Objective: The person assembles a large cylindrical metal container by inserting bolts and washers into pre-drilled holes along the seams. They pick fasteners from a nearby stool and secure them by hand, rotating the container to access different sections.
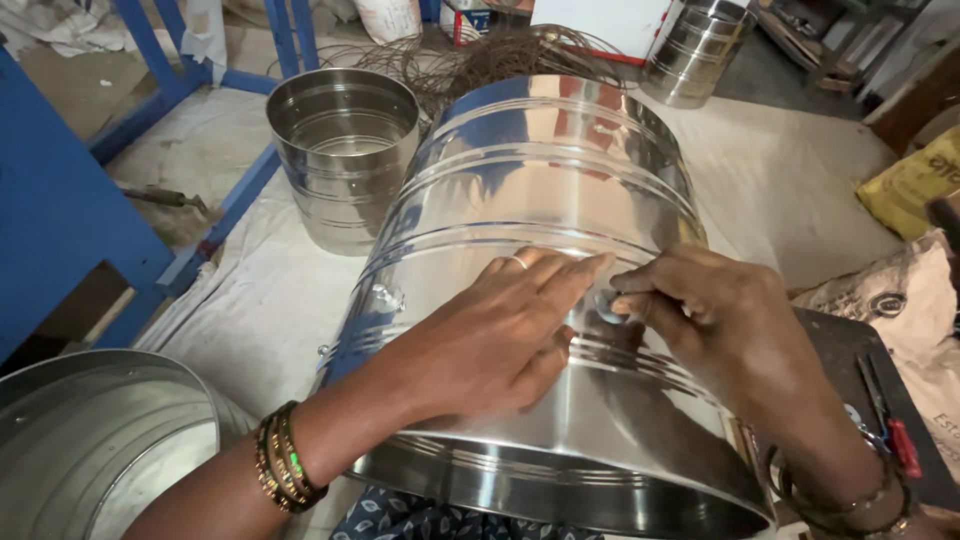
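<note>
A large shiny steel drum (530,180) lies on its side in front of me, its open rim toward me. My left hand (500,330) lies flat on the drum's curved wall, fingers stretched to the right, with a ring on one finger and bangles on the wrist. My right hand (715,320) rests on the drum beside it, its fingertips pinching a small round metal piece (605,303) against the wall. The fingertips of both hands almost touch there. A small rivet-like fitting (388,296) sticks out of the drum's left side.
A smaller upright steel drum (343,150) stands behind at the left, another steel drum (697,50) at the back right. An open steel container (95,440) sits at lower left. A blue metal frame (70,200), tangled wire (480,55), sacks (915,180) and red-handled pliers (890,425) surround me.
</note>
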